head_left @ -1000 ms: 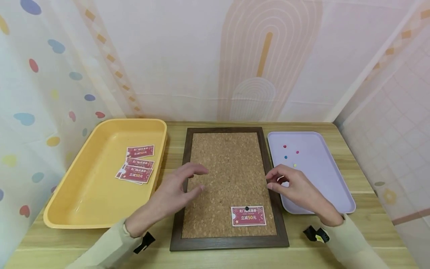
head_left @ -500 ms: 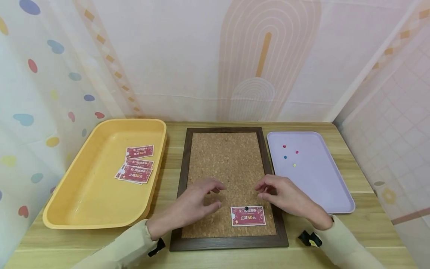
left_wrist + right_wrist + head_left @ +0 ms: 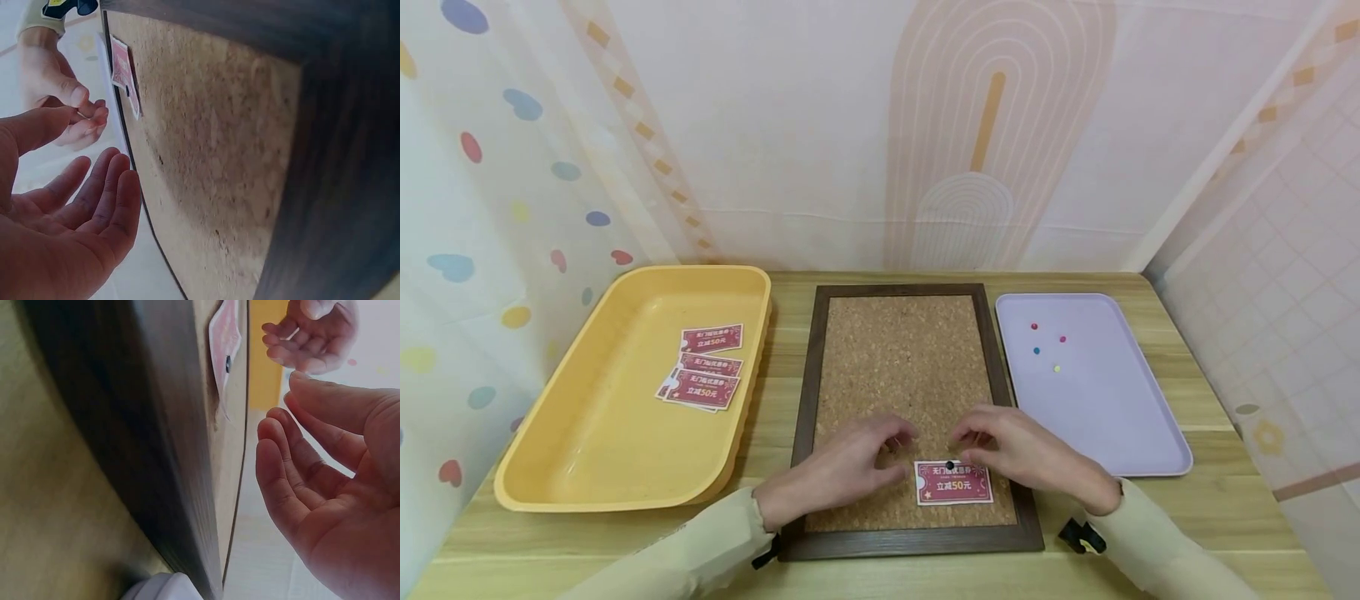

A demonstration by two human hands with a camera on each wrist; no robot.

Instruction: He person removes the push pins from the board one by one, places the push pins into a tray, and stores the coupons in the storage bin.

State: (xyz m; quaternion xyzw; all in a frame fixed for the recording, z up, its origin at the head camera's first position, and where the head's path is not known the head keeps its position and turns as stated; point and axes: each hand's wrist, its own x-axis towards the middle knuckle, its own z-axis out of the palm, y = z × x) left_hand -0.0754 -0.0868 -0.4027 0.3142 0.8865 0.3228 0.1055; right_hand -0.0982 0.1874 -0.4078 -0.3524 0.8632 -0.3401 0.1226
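A framed cork board [image 3: 910,358] lies on the table with a red coupon [image 3: 955,487] fixed near its lower right by a black pushpin [image 3: 950,465]. My left hand [image 3: 842,468] hovers over the board just left of the coupon, fingers loosely bent and holding nothing. On the other side, my right hand [image 3: 1033,450] is above the board's right edge, its fingertips close to the pushpin in the head view. The right wrist view shows a gap between those fingers and the coupon [image 3: 224,334], which curls up from the cork.
At the left, a yellow bin [image 3: 617,492] holds several more red coupons [image 3: 703,389]. To the right stands a purple tray [image 3: 1120,417] bearing several small pushpins, including a blue pushpin [image 3: 1037,351] and a yellow pushpin [image 3: 1057,368]. A patterned curtain [image 3: 820,133] hangs behind the table.
My left hand has moved right across the board and slightly down. The right hand has moved left from the tray's side and down toward the coupon. Coupon and pushpin have stayed in place.
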